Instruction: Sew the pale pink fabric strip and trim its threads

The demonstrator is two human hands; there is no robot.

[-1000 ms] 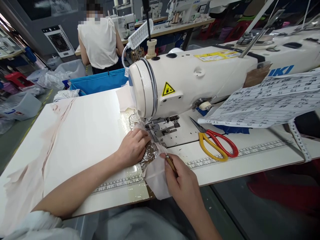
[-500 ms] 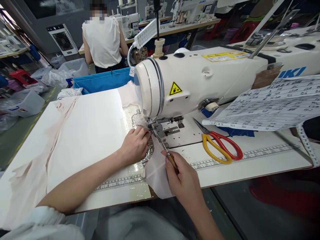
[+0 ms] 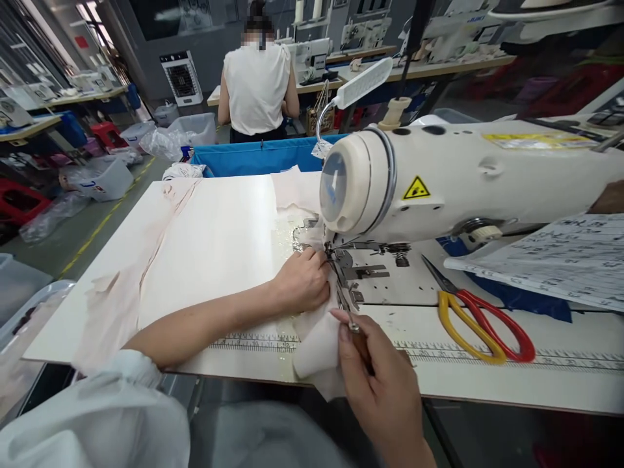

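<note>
My left hand (image 3: 303,281) lies with curled fingers on thin pale fabric (image 3: 316,348), close beside the needle area (image 3: 329,248) of a white sewing machine (image 3: 453,169). The fingertips press the fabric down; what lies under them is hidden. My right hand (image 3: 380,380) is closed round the wooden handle of an awl (image 3: 344,298). The awl's thin metal shaft points up toward the presser foot, over the fabric. The fabric's near part hangs over the table's front edge between my hands.
Scissors (image 3: 470,325) with yellow and red handles lie on the right, by a printed ruler strip (image 3: 419,351). Handwritten paper sheets (image 3: 550,260) lean behind them. More pale fabric (image 3: 112,312) lies at the left. Beyond the blue cloth bin (image 3: 253,158), a person (image 3: 258,88) faces away.
The view has swung left, so everything sits further right. My left hand stays by the needle. The awl remains in my right hand, angled more steeply, and the fabric's near part has folded.
</note>
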